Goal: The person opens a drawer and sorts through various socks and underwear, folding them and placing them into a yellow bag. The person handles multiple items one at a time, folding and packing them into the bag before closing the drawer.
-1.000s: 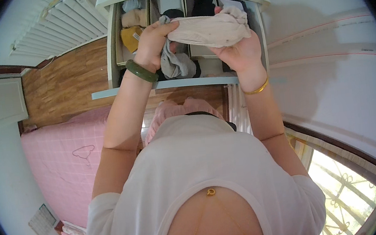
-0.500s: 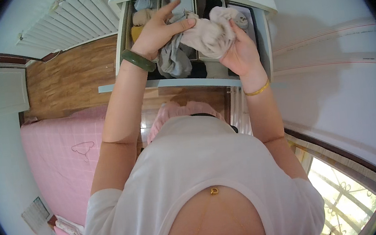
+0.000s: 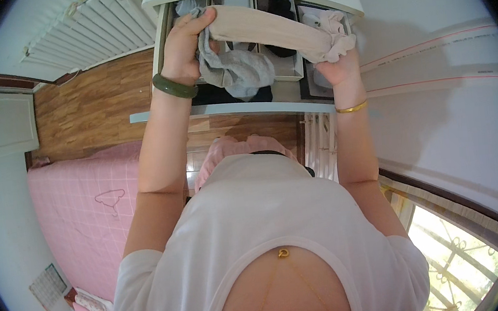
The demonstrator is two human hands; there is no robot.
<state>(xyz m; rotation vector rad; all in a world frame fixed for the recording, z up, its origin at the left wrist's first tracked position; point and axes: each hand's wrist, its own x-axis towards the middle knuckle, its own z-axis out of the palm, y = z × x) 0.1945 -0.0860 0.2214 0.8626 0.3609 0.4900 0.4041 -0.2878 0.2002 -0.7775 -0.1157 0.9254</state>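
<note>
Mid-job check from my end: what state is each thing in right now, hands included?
Left hand: closed on the pale sock's plain end
Right hand: at the ruffled end, fingers mostly hidden
Pale sock: stretched lengthwise between the hands
Grey sock: hanging loosely from the left hand
Drawer: pulled open
Clothes hanger: lying on the pink bedspread

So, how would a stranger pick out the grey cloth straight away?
Find the open, blue-edged drawer near the top of the view. Above it is the left hand, with a green bangle at its wrist. The grey cloth hangs there in loose folds, unlike the pale cloth, which stretches across to the right hand.
</note>
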